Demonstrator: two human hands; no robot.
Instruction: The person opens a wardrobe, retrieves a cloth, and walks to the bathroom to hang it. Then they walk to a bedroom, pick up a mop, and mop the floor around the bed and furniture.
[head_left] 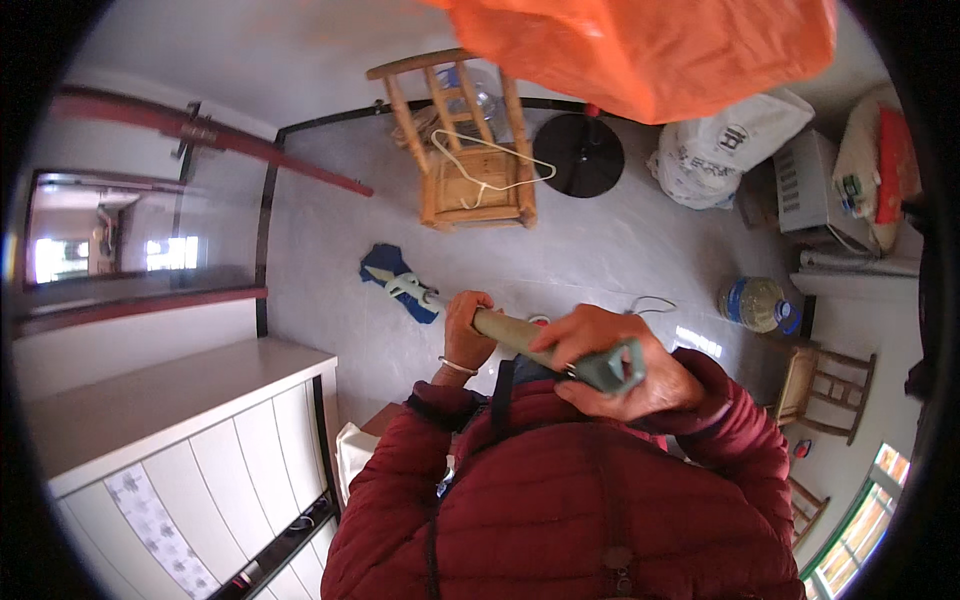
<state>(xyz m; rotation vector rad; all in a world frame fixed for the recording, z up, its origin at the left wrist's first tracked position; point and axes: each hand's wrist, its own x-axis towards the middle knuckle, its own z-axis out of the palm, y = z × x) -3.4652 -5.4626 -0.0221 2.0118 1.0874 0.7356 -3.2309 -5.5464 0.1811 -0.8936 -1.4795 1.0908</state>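
A mop handle with a dull green sleeve runs slantwise in front of my body. My left hand, with a pale bangle at its wrist, is closed around its lower part. Higher up, my right hand grips the handle just below its grey-green loop end. At the far end, a dark blue mop cloth lies on the grey tiled floor, with a light-coloured clamp-like head over it. The rest of the shaft is partly hidden behind my left hand.
A bamboo chair holding a wire hanger stands ahead, beside a black round base. White sack, large water bottle and small chair are right. A white cabinet stands left; orange plastic hangs overhead.
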